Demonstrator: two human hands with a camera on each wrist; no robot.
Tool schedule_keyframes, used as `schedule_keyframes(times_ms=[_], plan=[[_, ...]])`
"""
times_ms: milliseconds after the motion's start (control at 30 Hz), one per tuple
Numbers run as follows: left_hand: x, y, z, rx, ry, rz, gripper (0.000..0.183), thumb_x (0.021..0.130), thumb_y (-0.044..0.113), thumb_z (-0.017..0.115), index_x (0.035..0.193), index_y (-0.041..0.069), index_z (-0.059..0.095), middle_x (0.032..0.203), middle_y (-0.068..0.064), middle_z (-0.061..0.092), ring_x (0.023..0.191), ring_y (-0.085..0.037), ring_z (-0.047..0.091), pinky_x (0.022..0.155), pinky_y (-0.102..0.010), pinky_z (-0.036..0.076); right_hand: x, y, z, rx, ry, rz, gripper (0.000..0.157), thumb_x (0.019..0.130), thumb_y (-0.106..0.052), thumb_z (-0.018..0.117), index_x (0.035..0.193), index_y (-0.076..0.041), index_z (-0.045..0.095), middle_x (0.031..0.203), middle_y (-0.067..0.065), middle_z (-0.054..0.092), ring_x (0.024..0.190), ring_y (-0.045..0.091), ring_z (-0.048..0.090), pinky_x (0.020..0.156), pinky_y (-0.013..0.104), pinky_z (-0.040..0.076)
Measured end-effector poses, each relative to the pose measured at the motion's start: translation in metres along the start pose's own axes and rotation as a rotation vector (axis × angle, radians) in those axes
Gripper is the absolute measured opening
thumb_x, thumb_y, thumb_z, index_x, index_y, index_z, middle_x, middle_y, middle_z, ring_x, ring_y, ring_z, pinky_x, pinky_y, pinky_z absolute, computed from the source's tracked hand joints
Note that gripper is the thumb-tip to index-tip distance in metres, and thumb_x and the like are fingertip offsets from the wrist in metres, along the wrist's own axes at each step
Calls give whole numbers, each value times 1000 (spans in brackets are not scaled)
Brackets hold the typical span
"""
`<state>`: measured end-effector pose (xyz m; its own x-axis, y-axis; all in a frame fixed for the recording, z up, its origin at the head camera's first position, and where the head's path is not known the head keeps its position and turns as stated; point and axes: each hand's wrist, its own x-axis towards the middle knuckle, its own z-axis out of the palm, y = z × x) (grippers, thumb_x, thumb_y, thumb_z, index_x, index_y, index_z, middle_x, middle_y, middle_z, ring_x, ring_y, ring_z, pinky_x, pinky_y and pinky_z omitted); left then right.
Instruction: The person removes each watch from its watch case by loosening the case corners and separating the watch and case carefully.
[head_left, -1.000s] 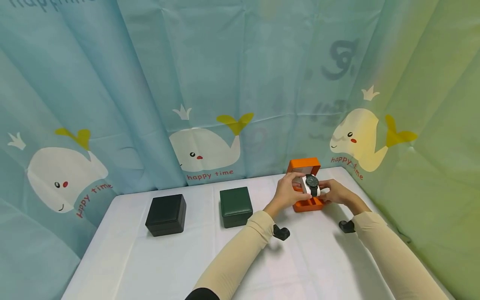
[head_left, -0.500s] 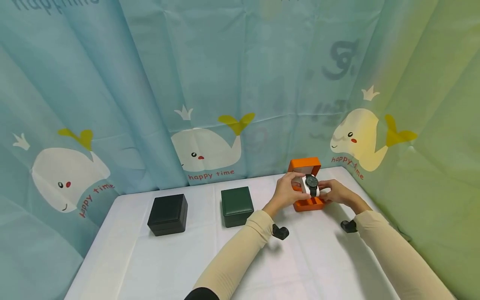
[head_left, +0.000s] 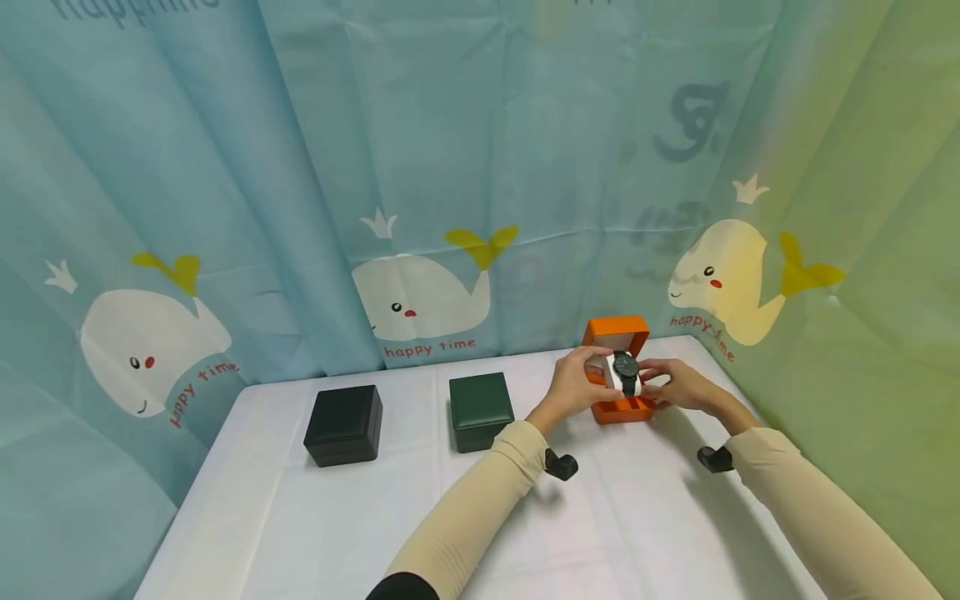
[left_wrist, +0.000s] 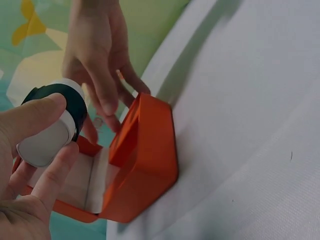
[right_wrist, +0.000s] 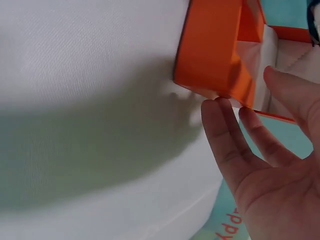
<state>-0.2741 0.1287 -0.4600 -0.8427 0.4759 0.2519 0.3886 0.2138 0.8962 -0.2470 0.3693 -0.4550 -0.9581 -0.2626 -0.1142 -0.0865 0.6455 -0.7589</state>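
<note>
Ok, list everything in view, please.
Wristwatch: 1, black, round the cushion
Cushion: 1, white, in left hand
Watch box: 1, orange, open, far right
Green box: 1, dark green, closed, middle
Black box: 1, black, closed, farthest left
Table: 1, white, under boxes
Curtains: count unclear, blue and green, behind and right
Whale prints: 3, pale, yellow-tailed, on curtains
Sleeves: 2, beige, on forearms
Wrist attachments: 2, black, at cuffs
Dark band: 1, black, left arm
Left hand: 1, gripping cushion
Right hand: 1, beside watch box
</note>
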Motion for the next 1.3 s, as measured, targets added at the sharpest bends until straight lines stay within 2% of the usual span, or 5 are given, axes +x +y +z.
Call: schedule_keyframes(times_ms=[567,800,933,1167,1300], plan=[[-3,-2,0,46,-8,46,65,73,10,95,132,8,67,128,-9,63,100,-24,73,78,-16,55,-21,-20,-11,128,3,-127,63,99,-10,69,154,-1,41,140,38,50,110,45,67,81,49,61],[-4,-3,-1,91,1,48,66,72,14,96,132,10,68,130,-8,64,101,-25,70,87,-28,57,-26,-24,-16,201,4,-151,69,98,-16,72,156,-1,37,146,34,47,121,46,60,86,44,60],[-5,-2,-1,71,1,47,66,73,13,95,132,10,67,129,-7,64,100,-24,71,81,-20,56,-27,-26,-15,269,-16,-147,71,98,-14,71,157,-1,34,150,32,43,128,48,55,91,50,57],[-6,1,1,55,2,53,65,73,12,95,133,11,67,130,-4,63,99,-20,72,82,-22,58,-28,-28,-7,322,-3,-145,68,98,-13,72,155,-4,37,154,30,37,118,24,65,89,40,59],[-6,2,3,36,-4,55,65,73,12,95,132,10,67,126,-4,64,99,-22,72,80,-21,57,-29,-28,-2,340,12,-124,67,97,-14,73,155,-8,39,155,30,36,121,22,62,89,42,59]])
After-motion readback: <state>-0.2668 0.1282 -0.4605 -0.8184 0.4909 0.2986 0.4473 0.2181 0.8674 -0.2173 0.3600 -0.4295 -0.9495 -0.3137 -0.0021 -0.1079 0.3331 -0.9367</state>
